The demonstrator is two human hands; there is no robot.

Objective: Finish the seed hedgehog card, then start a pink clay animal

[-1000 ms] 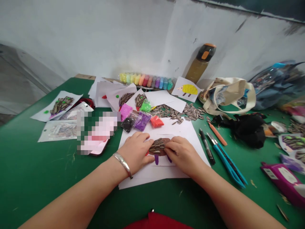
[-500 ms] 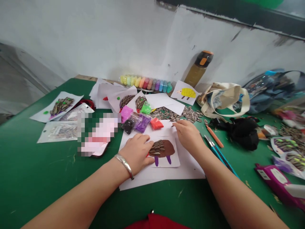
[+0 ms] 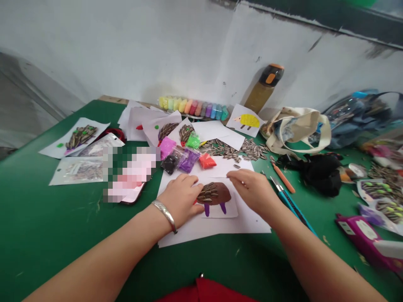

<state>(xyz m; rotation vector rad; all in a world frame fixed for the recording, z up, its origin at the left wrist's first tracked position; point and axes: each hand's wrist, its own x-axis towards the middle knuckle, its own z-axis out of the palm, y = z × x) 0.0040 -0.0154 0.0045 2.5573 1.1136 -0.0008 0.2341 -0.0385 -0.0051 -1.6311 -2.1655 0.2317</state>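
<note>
A: Now, where is the left hand [image 3: 181, 197] seen?

B: It is laid palm down on the white sheet [image 3: 220, 226], at the left edge of the small card [image 3: 231, 209]. Its fingers [image 3: 192, 184] are loosely bent and kept side by side, and nothing is gripped by them. A silver bangle [image 3: 164, 213] is worn at the wrist.

A: And what is found on the card?

B: A brown clay hedgehog [image 3: 220, 193] is pressed onto it, with two purple clay legs [image 3: 207, 209] beneath. Its left half is covered with striped sunflower seeds [image 3: 206, 193] set in rows, and that half is touched by the left fingertips.

A: How is the right hand [image 3: 253, 191] held?

B: It is held just beside the card's upper right corner, with the fingers drawn together at the tips. Whether a seed is pinched there cannot be told.

A: What is spread around?

B: Behind the card, a heap of seeds [image 3: 239, 149] is scattered over paper, and small bags of clay [image 3: 185, 159] in pink, black, purple, green and red are lined up near it. A row of pastel clay sticks [image 3: 193, 107] and a brown bottle [image 3: 264, 86] with an orange lid are set against the wall, and a yellow hedgehog card [image 3: 248, 121] is propped beside them. To the right, a blue utility knife [image 3: 294, 205] and an orange pencil [image 3: 283, 178] are laid on the green desk [image 3: 47, 226], near a cream tote bag [image 3: 299, 130].
</note>
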